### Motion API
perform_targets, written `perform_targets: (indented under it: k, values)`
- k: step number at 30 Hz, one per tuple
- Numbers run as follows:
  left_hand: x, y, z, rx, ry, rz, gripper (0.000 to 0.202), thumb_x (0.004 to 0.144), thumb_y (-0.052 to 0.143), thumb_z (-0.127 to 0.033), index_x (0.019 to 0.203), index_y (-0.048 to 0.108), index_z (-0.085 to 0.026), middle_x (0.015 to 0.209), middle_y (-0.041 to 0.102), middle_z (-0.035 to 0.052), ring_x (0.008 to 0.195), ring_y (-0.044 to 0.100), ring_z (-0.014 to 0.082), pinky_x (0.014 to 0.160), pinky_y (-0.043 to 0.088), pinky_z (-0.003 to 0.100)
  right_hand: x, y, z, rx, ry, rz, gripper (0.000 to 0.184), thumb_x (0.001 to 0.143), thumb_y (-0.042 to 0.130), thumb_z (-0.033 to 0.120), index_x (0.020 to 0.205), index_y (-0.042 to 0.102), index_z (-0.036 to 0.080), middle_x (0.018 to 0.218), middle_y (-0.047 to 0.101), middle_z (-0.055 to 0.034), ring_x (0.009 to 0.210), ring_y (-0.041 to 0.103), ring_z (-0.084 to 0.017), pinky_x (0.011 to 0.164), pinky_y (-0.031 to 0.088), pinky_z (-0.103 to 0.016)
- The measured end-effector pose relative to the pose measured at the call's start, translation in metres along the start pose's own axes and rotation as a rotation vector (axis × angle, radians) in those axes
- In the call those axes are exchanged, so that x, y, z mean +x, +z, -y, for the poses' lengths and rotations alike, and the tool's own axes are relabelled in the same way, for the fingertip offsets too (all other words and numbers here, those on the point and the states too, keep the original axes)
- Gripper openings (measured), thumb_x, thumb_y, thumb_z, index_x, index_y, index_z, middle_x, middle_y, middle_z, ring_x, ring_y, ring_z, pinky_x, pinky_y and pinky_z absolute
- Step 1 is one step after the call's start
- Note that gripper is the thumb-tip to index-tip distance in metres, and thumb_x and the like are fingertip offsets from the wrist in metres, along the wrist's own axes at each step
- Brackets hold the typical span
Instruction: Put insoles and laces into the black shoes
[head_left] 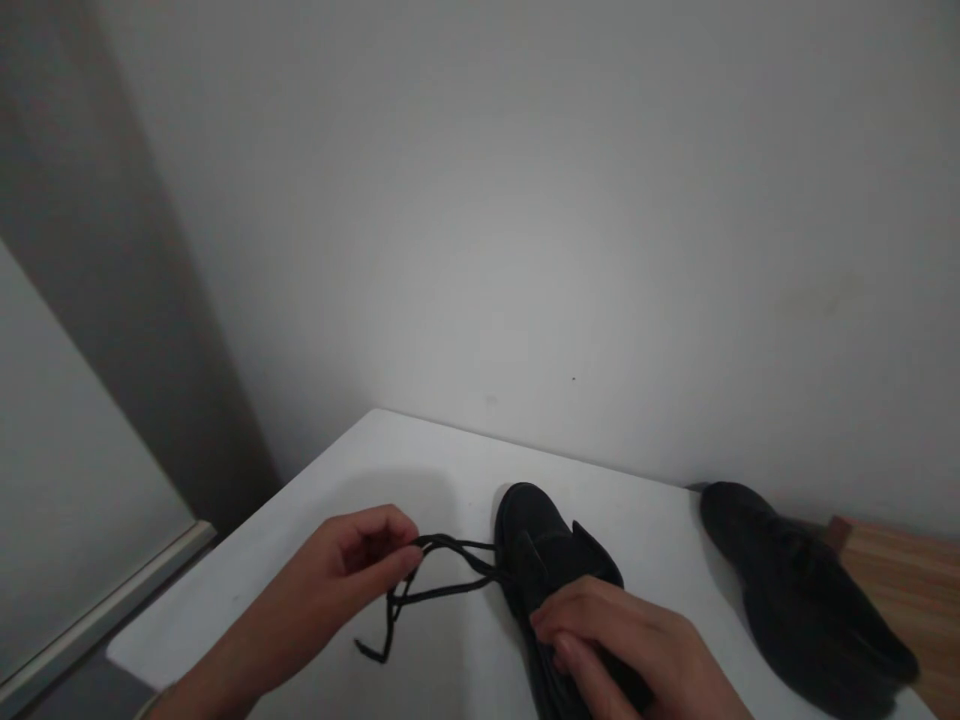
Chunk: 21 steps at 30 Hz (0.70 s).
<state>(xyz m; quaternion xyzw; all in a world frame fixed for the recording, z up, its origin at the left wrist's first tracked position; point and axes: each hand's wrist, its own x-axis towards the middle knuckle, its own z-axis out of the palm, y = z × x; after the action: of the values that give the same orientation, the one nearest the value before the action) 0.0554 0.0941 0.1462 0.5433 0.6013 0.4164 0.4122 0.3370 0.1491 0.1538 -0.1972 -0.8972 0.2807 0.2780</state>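
A black shoe (531, 512) lies on the white table, its toe toward the wall and its side flaps spread apart. My left hand (341, 565), left of the shoe, pinches a black shoelace (450, 592) between thumb and fingers. From there the lace runs in strands to the shoe's left flap, and a loose end dangles below the hand. Over the shoe's opening, my right hand (637, 640) has its fingers closed on the upper; the exact part gripped is hidden beneath them.
A second black shoe (802, 600) rests at the right, its toe near the wall. Beside it is a brown wooden surface (900, 575). The white table (405, 450) meets a pale wall (525, 250) at the back, and its left edge slopes toward me.
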Motion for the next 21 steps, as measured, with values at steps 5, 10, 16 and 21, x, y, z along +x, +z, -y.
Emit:
perform_targets:
  k: [5,10,16,21]
  values:
    - [0.014,0.045,-0.032,-0.371,0.008,0.19,0.036,0.079,0.074,-0.051,0.076,0.06,-0.017,0.058,0.048,-0.0059,0.052,0.036,0.0076,0.049,0.027,0.02,-0.001,0.01,0.004,0.591,0.492,0.11,0.042,0.096,0.052,0.055,0.109,0.067,0.018,0.075,0.067,-0.0037,0.061,0.064,-0.011,0.056,0.05,-0.019]
    - [0.017,0.073,-0.038,-0.487,0.028,0.323,0.037,0.074,0.081,-0.046,0.072,0.059,-0.017,0.061,0.059,-0.0031,0.054,0.044,0.0077,0.054,0.035,0.02,0.005,0.024,-0.005,0.931,0.509,-0.122,0.046,0.081,0.072,0.059,0.095,0.064,0.017,0.072,0.064,-0.0015,0.056,0.06,-0.011,0.051,0.053,-0.023]
    - [0.014,0.076,-0.035,-0.41,0.069,0.309,0.03,0.077,0.079,-0.041,0.071,0.062,-0.017,0.065,0.064,-0.0011,0.063,0.055,0.012,0.061,0.04,0.023,0.008,0.032,-0.006,1.057,0.597,-0.26,0.049,0.069,0.084,0.055,0.08,0.057,0.016,0.062,0.058,0.0036,0.045,0.05,-0.005,0.042,0.042,-0.017]
    - [0.024,0.036,-0.027,-0.199,0.181,0.115,0.032,0.091,0.064,-0.049,0.077,0.061,-0.02,0.062,0.062,-0.0026,0.061,0.052,0.011,0.063,0.04,0.022,-0.001,-0.018,-0.013,0.718,0.573,-0.467,0.041,0.083,0.071,0.057,0.086,0.061,0.017,0.074,0.064,0.0001,0.049,0.05,-0.005,0.046,0.042,-0.018]
